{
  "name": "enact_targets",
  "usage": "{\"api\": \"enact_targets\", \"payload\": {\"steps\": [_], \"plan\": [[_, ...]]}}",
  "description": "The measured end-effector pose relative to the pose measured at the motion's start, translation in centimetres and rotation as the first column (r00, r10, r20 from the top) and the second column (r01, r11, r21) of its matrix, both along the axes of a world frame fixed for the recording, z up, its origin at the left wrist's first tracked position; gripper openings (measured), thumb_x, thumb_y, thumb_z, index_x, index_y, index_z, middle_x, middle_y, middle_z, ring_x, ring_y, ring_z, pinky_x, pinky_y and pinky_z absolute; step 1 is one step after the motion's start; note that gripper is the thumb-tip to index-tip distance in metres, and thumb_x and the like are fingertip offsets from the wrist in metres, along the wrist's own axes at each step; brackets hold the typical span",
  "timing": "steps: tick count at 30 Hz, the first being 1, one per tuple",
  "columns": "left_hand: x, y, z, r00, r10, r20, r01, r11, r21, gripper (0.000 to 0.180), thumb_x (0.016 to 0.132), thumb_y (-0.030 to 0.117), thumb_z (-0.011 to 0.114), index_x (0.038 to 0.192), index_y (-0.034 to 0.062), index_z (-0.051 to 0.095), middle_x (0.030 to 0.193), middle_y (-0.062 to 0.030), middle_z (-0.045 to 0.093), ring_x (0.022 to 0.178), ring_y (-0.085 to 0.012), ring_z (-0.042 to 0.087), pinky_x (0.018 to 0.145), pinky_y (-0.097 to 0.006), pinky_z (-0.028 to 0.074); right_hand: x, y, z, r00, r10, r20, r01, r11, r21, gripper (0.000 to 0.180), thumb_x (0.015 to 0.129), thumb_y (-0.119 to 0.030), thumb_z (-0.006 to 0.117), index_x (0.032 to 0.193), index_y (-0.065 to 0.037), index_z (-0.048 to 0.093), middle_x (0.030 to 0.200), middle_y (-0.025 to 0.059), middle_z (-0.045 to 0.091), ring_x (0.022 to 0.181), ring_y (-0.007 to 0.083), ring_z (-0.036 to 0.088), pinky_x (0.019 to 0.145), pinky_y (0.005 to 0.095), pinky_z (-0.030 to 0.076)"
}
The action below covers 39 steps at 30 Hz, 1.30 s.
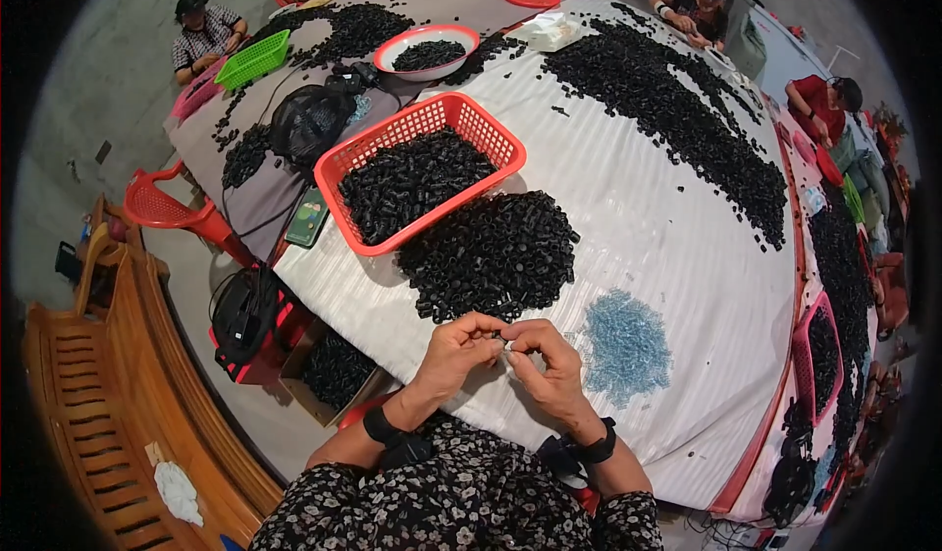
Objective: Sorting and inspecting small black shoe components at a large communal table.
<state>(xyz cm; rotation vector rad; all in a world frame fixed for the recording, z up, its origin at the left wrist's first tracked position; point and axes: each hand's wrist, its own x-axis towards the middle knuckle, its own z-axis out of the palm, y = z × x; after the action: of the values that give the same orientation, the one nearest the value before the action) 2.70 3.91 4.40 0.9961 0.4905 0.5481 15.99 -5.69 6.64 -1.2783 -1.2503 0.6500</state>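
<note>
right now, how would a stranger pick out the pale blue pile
On the white table cover, look right of the right hand. There lies the pale blue pile of small pieces; its colour sets it apart from the black pile nearby.

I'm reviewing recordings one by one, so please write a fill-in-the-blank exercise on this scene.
The rectangular red plastic basket holds a heap of small ____-coloured parts.
The left hand and right hand hold a tiny, partly dark piece, with a black band around each ____.
The loose pile of small translucent bluish pieces lies to the ____ of both hands.
Missing words: black; wrist; right.
</note>
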Motion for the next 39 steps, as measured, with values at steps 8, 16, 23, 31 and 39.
{"api": "enact_targets", "payload": {"steps": [8, 16, 23, 31, 39], "plan": [[-0.2, -0.4, -1.5, 0.995, -0.030, 0.095, 0.055, 0.960, -0.275, 0.018, 0.086, 0.004, 0.057, 0.103, -0.0021, 0.054, 0.082, -0.0055, 0.060, 0.069, -0.0092, 0.056, 0.063, -0.022, 0.048, -1.0, 0.1, -1.8, 0.946, -0.022, -0.322, 0.039, 0.998, 0.047, 0.004, 0.085, -0.001, 0.056, 0.088, 0.000, 0.054, 0.101, 0.0086, 0.052, 0.081, 0.0114, 0.055, 0.071, 0.0242, 0.046], [0.1, -0.5, -1.0, 0.998, 0.025, 0.060, -0.019, 0.995, -0.095, 0.014, 0.088, 0.004, 0.053, 0.102, -0.0012, 0.053, 0.085, -0.0072, 0.060, 0.072, -0.0120, 0.057, 0.069, -0.025, 0.050, 0.3, -0.5, -1.7, 0.900, -0.090, -0.427, 0.064, 0.995, -0.076, 0.008, 0.085, -0.004, 0.059, 0.091, 0.000, 0.055, 0.092, 0.0039, 0.054, 0.075, 0.0078, 0.053, 0.066, 0.0210, 0.045], [-0.1, -0.5, -0.4, 1.000, 0.003, 0.026, -0.006, 0.995, 0.098, 0.018, 0.088, 0.006, 0.054, 0.104, -0.0016, 0.053, 0.084, -0.0054, 0.057, 0.073, -0.0107, 0.055, 0.070, -0.025, 0.047, 0.3, -0.5, -1.8, 0.859, -0.133, -0.495, 0.066, 0.987, -0.150, 0.010, 0.085, -0.004, 0.060, 0.093, 0.000, 0.056, 0.080, 0.0023, 0.057, 0.063, 0.0068, 0.053, 0.057, 0.0205, 0.046], [-0.6, -0.4, -1.3, 1.000, -0.024, -0.017, 0.026, 0.993, 0.114, 0.017, 0.087, 0.007, 0.056, 0.103, -0.0006, 0.056, 0.083, -0.0029, 0.058, 0.073, -0.0082, 0.054, 0.068, -0.022, 0.047, 0.5, -0.5, -1.3, 0.843, -0.119, -0.525, 0.040, 0.986, -0.160, 0.010, 0.085, -0.004, 0.059, 0.093, 0.001, 0.056, 0.079, 0.0032, 0.058, 0.063, 0.0069, 0.054, 0.057, 0.0201, 0.047], [-0.9, -0.5, -0.4, 0.990, -0.089, -0.110, 0.111, 0.971, 0.210, 0.015, 0.087, 0.008, 0.057, 0.098, -0.0012, 0.058, 0.084, -0.0028, 0.059, 0.073, -0.0076, 0.055, 0.066, -0.021, 0.047, 0.5, -0.7, -1.3, 0.860, -0.058, -0.507, -0.057, 0.976, -0.209, 0.007, 0.085, -0.005, 0.060, 0.088, -0.001, 0.055, 0.075, -0.0003, 0.055, 0.060, 0.0047, 0.050, 0.053, 0.0183, 0.041]]}}
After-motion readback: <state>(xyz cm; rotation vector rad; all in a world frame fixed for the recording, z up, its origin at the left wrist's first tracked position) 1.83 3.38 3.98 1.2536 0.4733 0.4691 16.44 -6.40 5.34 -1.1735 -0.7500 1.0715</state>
